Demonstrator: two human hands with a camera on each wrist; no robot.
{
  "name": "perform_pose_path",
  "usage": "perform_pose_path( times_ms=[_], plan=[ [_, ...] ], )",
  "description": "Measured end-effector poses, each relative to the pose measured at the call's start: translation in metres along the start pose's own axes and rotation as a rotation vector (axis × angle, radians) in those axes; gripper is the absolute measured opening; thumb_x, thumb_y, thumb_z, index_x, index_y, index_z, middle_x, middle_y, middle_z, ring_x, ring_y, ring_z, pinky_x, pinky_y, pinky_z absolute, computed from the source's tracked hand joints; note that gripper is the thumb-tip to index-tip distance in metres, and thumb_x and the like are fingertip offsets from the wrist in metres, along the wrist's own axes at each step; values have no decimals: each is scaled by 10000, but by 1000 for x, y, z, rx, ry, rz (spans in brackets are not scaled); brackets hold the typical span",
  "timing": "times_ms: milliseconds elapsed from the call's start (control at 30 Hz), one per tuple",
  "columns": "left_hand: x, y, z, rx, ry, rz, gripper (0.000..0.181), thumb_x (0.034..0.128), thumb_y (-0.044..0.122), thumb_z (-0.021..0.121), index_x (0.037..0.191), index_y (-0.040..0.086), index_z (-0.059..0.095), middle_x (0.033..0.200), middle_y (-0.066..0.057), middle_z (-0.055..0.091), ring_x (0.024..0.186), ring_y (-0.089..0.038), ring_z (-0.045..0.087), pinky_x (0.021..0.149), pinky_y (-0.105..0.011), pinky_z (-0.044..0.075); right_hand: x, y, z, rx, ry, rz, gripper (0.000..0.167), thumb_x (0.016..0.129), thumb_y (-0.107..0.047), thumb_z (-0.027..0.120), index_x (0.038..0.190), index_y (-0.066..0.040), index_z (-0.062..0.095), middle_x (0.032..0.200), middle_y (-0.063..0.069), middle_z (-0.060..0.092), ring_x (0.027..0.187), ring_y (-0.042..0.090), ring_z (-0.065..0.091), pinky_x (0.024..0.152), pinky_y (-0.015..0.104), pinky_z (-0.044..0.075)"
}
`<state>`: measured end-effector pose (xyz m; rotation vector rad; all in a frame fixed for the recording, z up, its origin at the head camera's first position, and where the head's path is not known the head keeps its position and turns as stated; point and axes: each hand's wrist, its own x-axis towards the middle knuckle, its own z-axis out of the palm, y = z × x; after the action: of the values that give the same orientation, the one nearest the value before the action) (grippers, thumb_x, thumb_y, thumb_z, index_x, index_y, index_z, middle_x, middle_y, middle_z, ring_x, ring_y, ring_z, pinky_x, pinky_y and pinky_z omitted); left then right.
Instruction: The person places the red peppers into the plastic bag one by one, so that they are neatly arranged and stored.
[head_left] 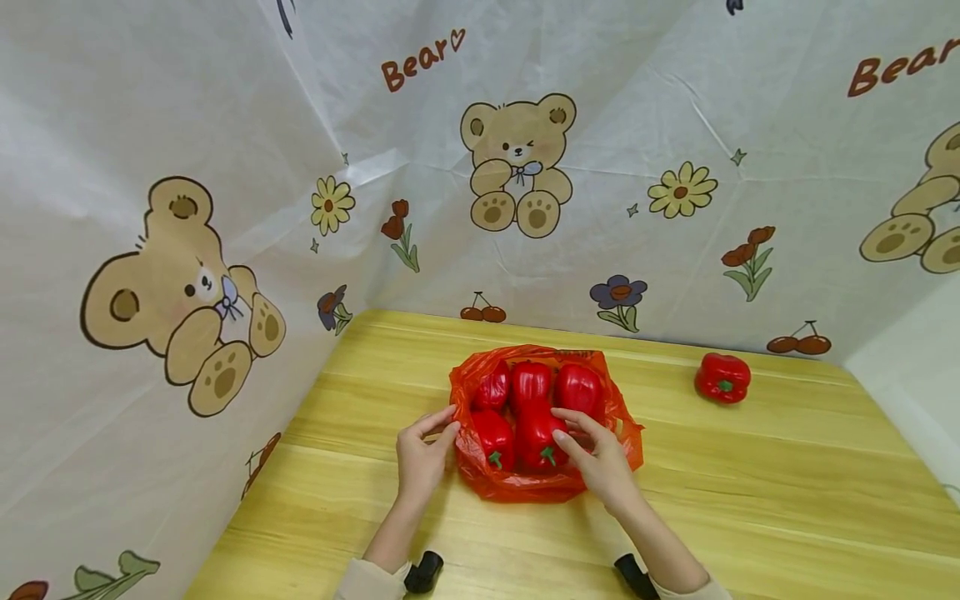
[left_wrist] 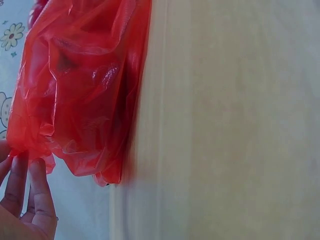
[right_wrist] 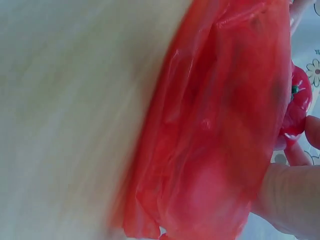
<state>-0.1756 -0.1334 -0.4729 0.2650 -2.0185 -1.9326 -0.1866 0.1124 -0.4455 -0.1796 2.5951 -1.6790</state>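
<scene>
An orange-red plastic bag [head_left: 525,490] lies spread open on the table, with several shiny red bell peppers inside. At the bag's left rim, my left hand [head_left: 420,458] pinches the thin plastic; the left wrist view shows its fingertips [left_wrist: 20,162] against the bag's edge. My right hand [head_left: 603,462] reaches over the right rim. Its thumb and fingers hold the right side of the front bell pepper [head_left: 536,429], whose green stem faces me. In the right wrist view the thumb meets that pepper [right_wrist: 298,102], while the bag's wall covers much of the rest.
Another red bell pepper [head_left: 723,378] sits on the wood-grain table [head_left: 750,483] to the right, outside the bag. A white cloth printed with bears [head_left: 517,167] and flowers stands behind and along the left side. Black straps [head_left: 424,572] show near both wrists.
</scene>
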Motion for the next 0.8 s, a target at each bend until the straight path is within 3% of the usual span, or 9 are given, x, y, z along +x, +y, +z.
perform_pose_path(
  times_ms=[233,467,633,800],
  plan=[
    [0,0,0,-10,6,-6,255,858,28,721,1111,-6,730,1051,-182,718,890,-155,643,658,-128,512,0,3,10,-81,16,-22,337,929,-224,668,1263,-176,653,1190,99,657,1064,269,622,771,259,547],
    [0,1,1,-1,16,0,249,853,-4,712,1102,-11,733,1040,-196,718,899,-214,656,661,-124,510,-2,4,17,-136,35,-47,332,916,-227,683,1243,-176,663,1174,101,675,1026,268,652,798,316,565],
    [-6,20,0,4,11,-4,244,853,-56,684,1096,-68,714,1029,-247,704,899,-278,651,658,-114,502,-2,4,21,-150,37,-57,334,913,-233,685,1240,-166,660,1158,90,681,1072,264,629,859,381,564],
    [-12,33,-1,24,-1,43,245,856,-62,675,1095,-111,693,1017,-269,697,869,-275,656,653,-131,513,-1,5,25,-172,20,-63,316,905,-191,693,1216,-152,650,1122,111,682,1021,279,660,873,423,561]
  ],
)
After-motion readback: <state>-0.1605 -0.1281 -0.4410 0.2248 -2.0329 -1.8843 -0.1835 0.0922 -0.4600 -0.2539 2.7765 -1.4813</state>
